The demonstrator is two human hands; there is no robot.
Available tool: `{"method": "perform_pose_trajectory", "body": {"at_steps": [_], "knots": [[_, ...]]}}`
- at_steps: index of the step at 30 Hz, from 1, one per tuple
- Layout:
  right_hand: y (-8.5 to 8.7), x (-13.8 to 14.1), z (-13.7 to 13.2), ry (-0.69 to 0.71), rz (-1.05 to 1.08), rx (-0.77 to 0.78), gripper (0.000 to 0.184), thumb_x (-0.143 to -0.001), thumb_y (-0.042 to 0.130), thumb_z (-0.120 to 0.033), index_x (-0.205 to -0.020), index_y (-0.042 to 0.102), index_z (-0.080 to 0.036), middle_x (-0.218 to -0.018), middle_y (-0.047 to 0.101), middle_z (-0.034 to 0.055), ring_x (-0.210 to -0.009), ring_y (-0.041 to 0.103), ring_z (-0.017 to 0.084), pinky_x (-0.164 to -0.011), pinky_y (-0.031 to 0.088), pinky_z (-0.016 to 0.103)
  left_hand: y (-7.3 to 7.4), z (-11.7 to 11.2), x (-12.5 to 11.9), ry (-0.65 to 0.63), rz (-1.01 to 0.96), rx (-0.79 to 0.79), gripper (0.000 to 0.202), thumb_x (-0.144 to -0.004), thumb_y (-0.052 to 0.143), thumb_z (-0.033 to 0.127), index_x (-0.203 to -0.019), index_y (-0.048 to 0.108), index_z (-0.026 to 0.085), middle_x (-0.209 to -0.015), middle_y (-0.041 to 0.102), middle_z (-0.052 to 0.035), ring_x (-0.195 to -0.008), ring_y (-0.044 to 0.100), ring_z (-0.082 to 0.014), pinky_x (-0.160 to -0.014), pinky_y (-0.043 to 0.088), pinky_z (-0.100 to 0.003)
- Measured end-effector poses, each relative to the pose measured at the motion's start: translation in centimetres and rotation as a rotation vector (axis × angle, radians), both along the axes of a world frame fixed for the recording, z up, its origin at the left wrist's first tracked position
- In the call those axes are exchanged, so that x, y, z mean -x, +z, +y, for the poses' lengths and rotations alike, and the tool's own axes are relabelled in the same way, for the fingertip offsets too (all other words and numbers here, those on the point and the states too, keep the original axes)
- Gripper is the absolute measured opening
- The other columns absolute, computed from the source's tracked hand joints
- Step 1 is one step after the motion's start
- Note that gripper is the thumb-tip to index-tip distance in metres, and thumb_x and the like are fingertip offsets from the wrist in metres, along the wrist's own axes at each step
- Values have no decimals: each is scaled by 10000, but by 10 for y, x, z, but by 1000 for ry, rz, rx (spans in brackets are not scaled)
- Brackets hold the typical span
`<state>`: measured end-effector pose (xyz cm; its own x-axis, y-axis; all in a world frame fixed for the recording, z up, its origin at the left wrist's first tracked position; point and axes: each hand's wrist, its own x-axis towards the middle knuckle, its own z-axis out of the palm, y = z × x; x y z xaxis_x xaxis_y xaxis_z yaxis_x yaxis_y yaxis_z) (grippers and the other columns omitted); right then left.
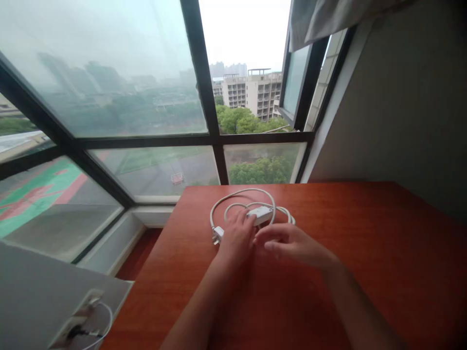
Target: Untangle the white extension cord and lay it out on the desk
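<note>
A white power strip (pixel 261 214) lies on the red-brown desk (pixel 292 301), its pale cord (pixel 243 190) looped loosely around it. My left hand (pixel 236 238) is over the near left end of the strip, fingers closed on it; that end is hidden beneath the hand. Left of this hand, the cord's plug (pixel 218 234) shows with its prongs toward me. My right hand (pixel 292 245) hovers just right of the left one, near the strip's front side. Its fingers are bent and the thumb is apart from them, with nothing visible in between.
Large dark-framed windows (pixel 215 139) rise behind the desk, one pane swung outward. A grey curtain (pixel 328 19) hangs at the upper right, beside a wall (pixel 397 107). Wall sockets (pixel 78 316) with a plugged-in white cable are low at the left.
</note>
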<state>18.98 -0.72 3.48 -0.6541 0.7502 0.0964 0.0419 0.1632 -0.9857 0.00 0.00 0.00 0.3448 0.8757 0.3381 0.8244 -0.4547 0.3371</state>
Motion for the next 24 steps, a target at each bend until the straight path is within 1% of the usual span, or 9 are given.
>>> {"method": "perform_pose_trajectory", "body": {"at_steps": [2,4,6,7,9,11,16,20,24], "knots": [[-6,-10,10,-219,118,37,284,-837,595,-396,-1011,671,-185,-924,710,65,-789,659,178,-657,520,267,-4,0,0,-47,16,43,435,-808,488,107,-1229,482,214,-1307,479,-114,-1186,465,-253,-1010,396,-437],[-20,-22,25,-541,159,-25,291,-830,590,-420,-992,660,-187,-903,707,69,-784,657,186,-676,516,289,-6,1,3,-71,19,59,457,-790,466,70,-1222,483,217,-1296,484,-106,-1164,480,-241,-1007,400,-418],[-38,-33,40,-834,81,-136,304,-791,620,-434,-953,666,-181,-908,707,83,-827,654,211,-740,512,325,-7,2,6,-77,23,65,461,-769,468,53,-1200,496,214,-1281,493,-106,-1147,491,-244,-1004,402,-416],[-47,-36,47,-917,22,-171,320,-774,627,-448,-943,674,-180,-924,708,91,-860,649,226,-778,505,345,-7,2,7,-72,18,67,452,-764,473,55,-1186,504,213,-1275,496,-107,-1141,497,-248,-1002,403,-417],[-63,-39,58,-916,-41,-134,372,-761,615,-496,-935,688,-175,-946,712,101,-884,645,247,-789,503,361,-9,3,8,-54,-8,68,439,-760,491,66,-1173,509,216,-1282,488,-111,-1142,503,-251,-999,407,-416],[-72,-36,62,-830,-35,-49,431,-766,584,-544,-938,698,-166,-963,714,105,-870,647,249,-766,508,355,-12,4,8,-24,-49,65,461,-769,512,92,-1209,483,225,-1309,466,-114,-1164,496,-253,-999,407,-414],[-72,-25,56,-639,91,130,472,-812,520,-561,-981,701,-158,-954,714,101,-813,647,220,-698,510,318,-20,6,10,16,-56,112,592,-791,562,195,-1343,350,194,-1301,482,-140,-1183,492,-271,-995,403,-416],[-67,-30,54,-579,113,78,394,-782,602,-470,-999,698,-156,-965,713,100,-888,639,226,-768,501,318,-21,7,11,32,-15,145,609,-782,578,208,-1347,352,172,-1237,532,-145,-1123,528,-281,-957,420,-410],[-66,-35,56,-546,75,17,341,-773,614,-415,-967,696,-147,-922,713,96,-840,635,209,-764,494,314,-22,9,13,67,-41,143,584,-767,597,212,-1315,399,177,-1188,553,-134,-1079,547,-284,-919,440,-414]]}}
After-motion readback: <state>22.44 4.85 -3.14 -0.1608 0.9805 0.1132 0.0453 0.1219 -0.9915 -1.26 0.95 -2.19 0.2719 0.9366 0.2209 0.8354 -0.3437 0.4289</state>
